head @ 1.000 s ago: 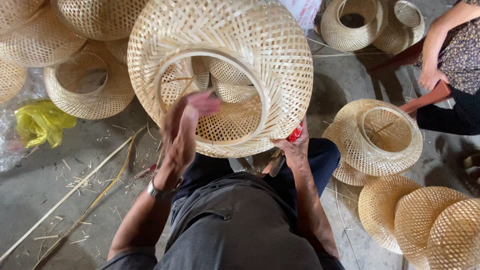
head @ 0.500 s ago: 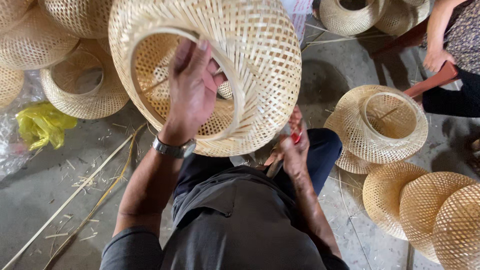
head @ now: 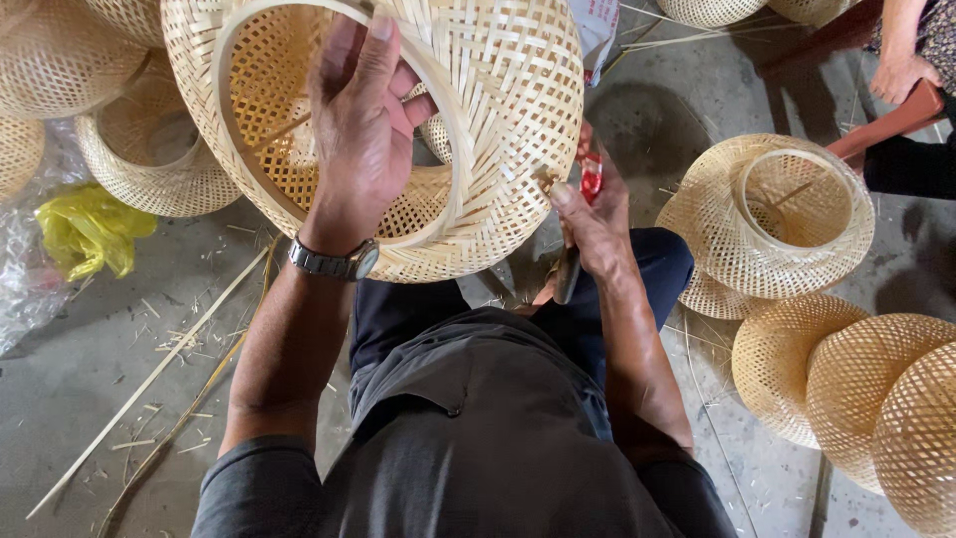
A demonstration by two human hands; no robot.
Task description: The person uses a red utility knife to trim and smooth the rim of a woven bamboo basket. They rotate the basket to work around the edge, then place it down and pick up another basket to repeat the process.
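A large round woven bamboo basket is tilted up over my lap, its open rim facing me. My left hand, with a metal wristwatch, grips the rim of the opening with the fingers curled over the rim's top. My right hand is at the basket's lower right side, thumb pressed against the weave. It holds a red-handled tool with a dark part hanging below the palm; much of the tool is hidden by the hand.
Several similar woven baskets lie around: stacked ones at the right, domed ones at the lower right, more at the upper left. A yellow plastic bag and bamboo strips lie on the concrete floor. Another person's hand is at the top right.
My left hand rose from the basket's lower rim into the opening and took hold of the rim. The basket shifted left and closer. My right hand stayed at the basket's lower right.
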